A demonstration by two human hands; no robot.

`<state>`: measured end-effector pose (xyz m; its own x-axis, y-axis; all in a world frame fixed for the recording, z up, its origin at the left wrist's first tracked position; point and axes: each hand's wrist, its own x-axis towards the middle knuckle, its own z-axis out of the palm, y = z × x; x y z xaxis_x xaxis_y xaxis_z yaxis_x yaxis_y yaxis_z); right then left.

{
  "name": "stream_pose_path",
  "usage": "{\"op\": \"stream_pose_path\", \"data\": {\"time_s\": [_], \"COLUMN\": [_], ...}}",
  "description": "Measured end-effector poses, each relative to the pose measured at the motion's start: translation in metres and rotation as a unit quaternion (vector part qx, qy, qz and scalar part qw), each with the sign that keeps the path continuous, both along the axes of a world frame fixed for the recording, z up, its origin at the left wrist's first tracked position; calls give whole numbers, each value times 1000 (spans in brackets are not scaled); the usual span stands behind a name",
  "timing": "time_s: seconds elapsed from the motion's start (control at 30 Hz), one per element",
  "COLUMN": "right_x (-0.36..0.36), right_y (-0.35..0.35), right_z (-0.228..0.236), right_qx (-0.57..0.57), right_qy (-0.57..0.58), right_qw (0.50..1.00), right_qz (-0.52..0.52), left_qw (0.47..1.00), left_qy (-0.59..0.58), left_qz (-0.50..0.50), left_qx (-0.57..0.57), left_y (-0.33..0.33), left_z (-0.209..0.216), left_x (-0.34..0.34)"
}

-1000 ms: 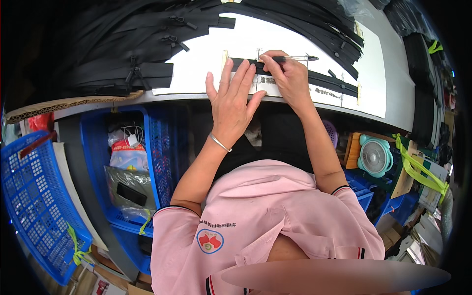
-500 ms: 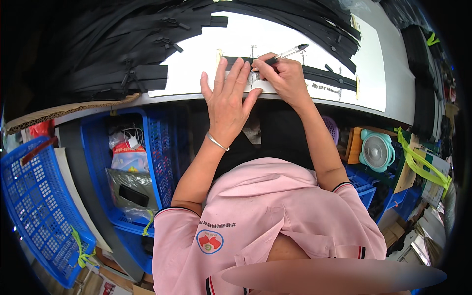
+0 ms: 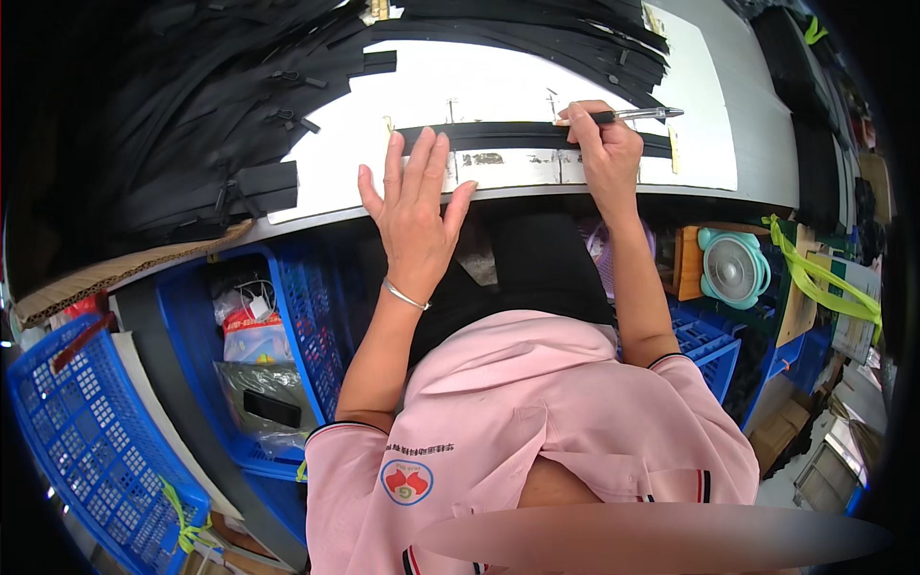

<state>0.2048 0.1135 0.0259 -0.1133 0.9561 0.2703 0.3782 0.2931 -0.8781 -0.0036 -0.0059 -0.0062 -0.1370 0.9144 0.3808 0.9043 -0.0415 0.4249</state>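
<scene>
A black zipper strip [image 3: 508, 136] lies straight across a white board [image 3: 704, 158] marked with dark lines. My left hand [image 3: 417, 196] rests flat near the strip's left end, fingers spread and fingertips on it. Farther right, my right hand [image 3: 611, 158] grips a pen [image 3: 647, 114] with a clear barrel and black grip. The pen's clear end points right, and its other end is at the strip's upper edge, close to a line on the board. My fingers partly hide the strip at both places.
Piles of black zippers [image 3: 259, 120] cover the table's left and far side. Strips of yellowish tape [image 3: 675, 151] mark the board. Below the table edge stand a blue basket [image 3: 307, 335] holding a phone [image 3: 271, 408] and bags, and a turquoise fan [image 3: 733, 268].
My right hand has moved right along the strip with the pen, from beside my left hand to the farther board line. My left hand keeps its place on the strip; the view has shifted slightly.
</scene>
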Motion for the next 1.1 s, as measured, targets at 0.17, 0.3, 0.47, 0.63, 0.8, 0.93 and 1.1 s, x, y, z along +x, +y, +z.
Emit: {"op": "stream_pose_path", "data": {"time_s": [0.17, 0.3, 0.47, 0.63, 0.8, 0.93, 1.1], "right_x": [10, 11, 8, 7, 17, 17, 20], "right_y": [2, 4, 6, 6, 6, 6, 10], "right_z": [-5, -7, -13, -12, -17, -17, -21], "right_qx": [-37, -36, -26, -3, -18, -6, 30], "right_qy": [-9, -19, 9, -5, 31, 19, -39], "right_qw": [999, 999, 1000, 1000, 999, 999, 997], "right_qz": [-5, -5, -7, -5, 35, 42, 60], "left_qw": [1000, 1000, 987, 989, 986, 987, 988], "left_qy": [2, -4, -77, -67, -111, -108, -107], "left_qz": [-12, -25, -131, -101, -60, -59, -60], "left_qx": [-1, -1, 56, 81, 107, 101, 96], "left_y": [1, 8, 37, 60, 67, 67, 68], "left_z": [1, 11, 19, 9, 8, 9, 10], "left_x": [2, 18, 56, 69, 74, 75, 75]}}
